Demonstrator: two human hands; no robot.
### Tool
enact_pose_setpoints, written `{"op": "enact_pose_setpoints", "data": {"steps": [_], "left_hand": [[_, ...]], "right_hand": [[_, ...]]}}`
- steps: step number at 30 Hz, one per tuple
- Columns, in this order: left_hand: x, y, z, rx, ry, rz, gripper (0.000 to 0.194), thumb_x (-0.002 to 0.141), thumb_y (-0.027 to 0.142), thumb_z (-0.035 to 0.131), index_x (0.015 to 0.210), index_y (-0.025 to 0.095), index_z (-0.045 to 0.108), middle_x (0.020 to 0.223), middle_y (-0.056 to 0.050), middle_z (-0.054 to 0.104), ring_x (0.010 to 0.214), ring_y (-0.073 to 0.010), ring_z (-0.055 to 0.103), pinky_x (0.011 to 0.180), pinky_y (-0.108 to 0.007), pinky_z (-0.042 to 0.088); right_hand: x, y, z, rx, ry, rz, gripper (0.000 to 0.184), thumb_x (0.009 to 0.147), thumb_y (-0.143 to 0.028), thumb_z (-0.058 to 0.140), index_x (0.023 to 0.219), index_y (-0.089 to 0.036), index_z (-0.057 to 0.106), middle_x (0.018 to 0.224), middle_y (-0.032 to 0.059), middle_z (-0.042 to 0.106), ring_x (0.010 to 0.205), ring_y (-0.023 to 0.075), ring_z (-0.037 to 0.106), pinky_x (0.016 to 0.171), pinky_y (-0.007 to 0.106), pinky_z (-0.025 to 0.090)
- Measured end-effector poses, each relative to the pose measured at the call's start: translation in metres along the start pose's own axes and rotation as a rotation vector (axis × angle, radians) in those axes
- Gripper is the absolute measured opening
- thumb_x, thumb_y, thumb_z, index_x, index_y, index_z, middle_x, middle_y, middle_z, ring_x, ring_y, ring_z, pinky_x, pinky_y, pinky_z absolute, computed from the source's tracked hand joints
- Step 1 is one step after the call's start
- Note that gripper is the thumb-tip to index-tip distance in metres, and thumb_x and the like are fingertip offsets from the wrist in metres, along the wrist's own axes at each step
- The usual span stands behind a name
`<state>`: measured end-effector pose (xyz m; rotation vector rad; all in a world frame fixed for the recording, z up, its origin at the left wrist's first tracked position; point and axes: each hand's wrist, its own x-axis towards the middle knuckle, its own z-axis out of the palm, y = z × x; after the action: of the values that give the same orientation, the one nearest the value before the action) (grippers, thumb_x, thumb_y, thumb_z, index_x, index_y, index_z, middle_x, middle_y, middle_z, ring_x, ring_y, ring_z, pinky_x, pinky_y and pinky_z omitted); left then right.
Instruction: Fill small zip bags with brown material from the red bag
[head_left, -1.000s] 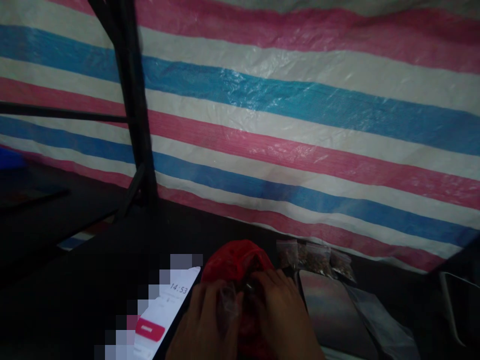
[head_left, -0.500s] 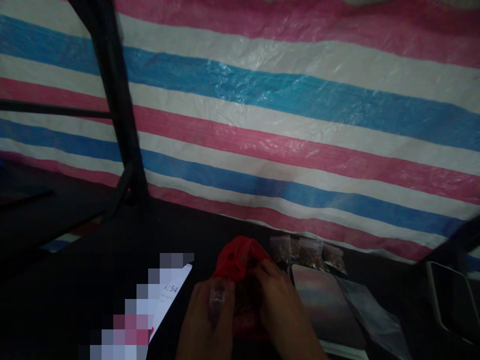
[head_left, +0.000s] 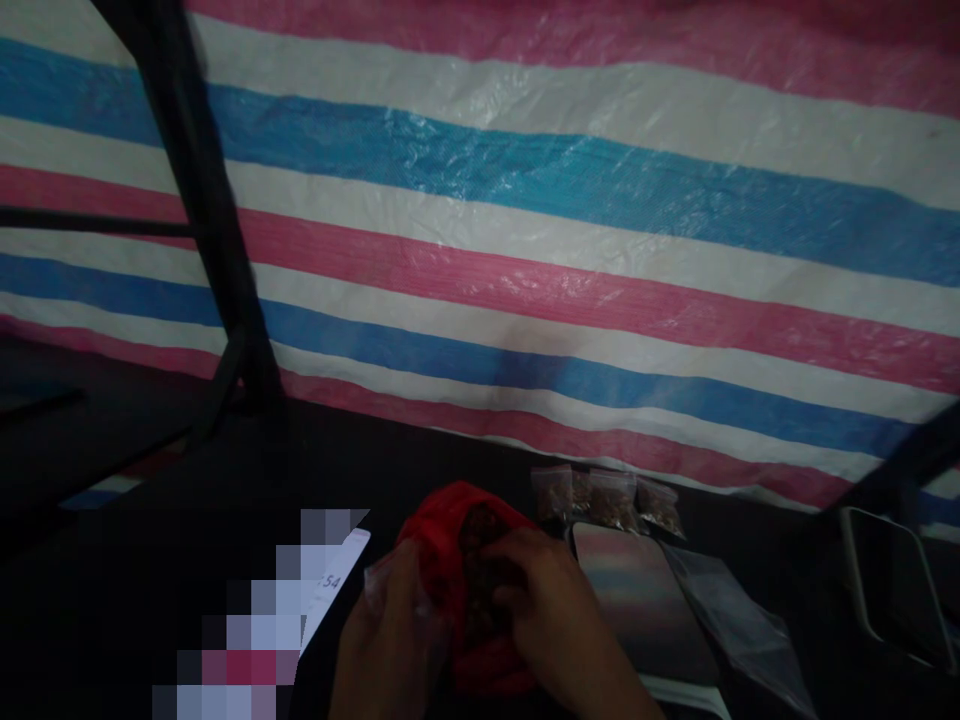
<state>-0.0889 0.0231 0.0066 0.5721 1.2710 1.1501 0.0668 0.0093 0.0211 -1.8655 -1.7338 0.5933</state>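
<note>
Red plastic bag (head_left: 450,560) sits on the dark counter (head_left: 225,480) at the lower centre of the view, its mouth open and dark reddish-brown contents (head_left: 480,570) visible inside. Left hand (head_left: 390,650) is beside the bag's left edge, its grip closed around a small clear plastic pouch (head_left: 390,590) that stands up next to the bag. Right hand (head_left: 555,620) rests on the bag's right side with the fingers (head_left: 510,590) curled into the opening, touching the contents; whether they pinch any of it cannot be told in the dim light.

A lit phone screen (head_left: 330,590) lies just left of the left hand. A flat metallic platform (head_left: 637,600) lies just right of the bag. Three small filled clear pouches (head_left: 607,495) lie in a row behind it, against the striped tarpaulin (head_left: 525,230). A loose clear plastic sheet (head_left: 735,620) lies to the platform's right.
</note>
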Motion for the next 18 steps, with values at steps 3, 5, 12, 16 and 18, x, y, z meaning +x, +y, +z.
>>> {"op": "enact_pose_setpoints", "data": {"steps": [3,5,12,16,18], "left_hand": [[0.000,-0.001,0.002,0.020,0.023,0.051,0.044,0.076,0.063,0.074,0.087,0.020,0.071,0.070,-0.002,0.070,0.065,-0.0215,0.067,0.057,-0.031,0.056],[0.000,-0.004,0.004,0.061,0.057,0.120,0.042,0.076,0.060,0.076,0.092,0.021,0.073,0.078,-0.003,0.074,0.075,-0.0238,0.071,0.062,-0.030,0.058],[0.004,-0.015,0.007,0.177,0.133,0.326,0.038,0.085,0.060,0.066,0.094,0.024,0.075,0.105,-0.009,0.082,0.106,-0.0300,0.075,0.091,-0.036,0.063],[0.005,-0.015,0.005,0.198,0.120,0.363,0.042,0.086,0.063,0.065,0.098,0.024,0.075,0.110,-0.011,0.082,0.109,-0.0312,0.075,0.094,-0.037,0.062],[0.005,-0.014,0.006,0.189,0.112,0.336,0.044,0.088,0.063,0.063,0.101,0.023,0.074,0.112,-0.011,0.081,0.110,-0.0307,0.075,0.096,-0.037,0.062]], "right_hand": [[0.001,0.008,0.000,0.082,0.018,0.000,0.049,0.077,-0.002,0.059,0.115,-0.024,0.081,0.126,0.0063,0.077,0.124,0.0268,0.065,0.110,0.040,0.044],[0.001,0.011,0.002,0.123,0.019,0.003,0.049,0.078,-0.002,0.057,0.116,-0.023,0.080,0.126,0.0066,0.077,0.124,0.0268,0.065,0.110,0.041,0.044],[0.007,0.021,0.011,0.154,0.041,0.035,0.050,0.080,-0.006,0.056,0.120,-0.023,0.080,0.129,0.0086,0.077,0.125,0.0298,0.065,0.114,0.047,0.042],[0.010,0.030,0.016,0.209,0.072,0.013,0.046,0.080,-0.011,0.056,0.118,-0.023,0.081,0.123,0.0093,0.078,0.121,0.0303,0.067,0.112,0.047,0.045],[0.010,0.033,0.017,0.235,0.079,0.024,0.046,0.080,-0.013,0.056,0.118,-0.022,0.080,0.124,0.0096,0.077,0.121,0.0306,0.067,0.112,0.048,0.045]]}}
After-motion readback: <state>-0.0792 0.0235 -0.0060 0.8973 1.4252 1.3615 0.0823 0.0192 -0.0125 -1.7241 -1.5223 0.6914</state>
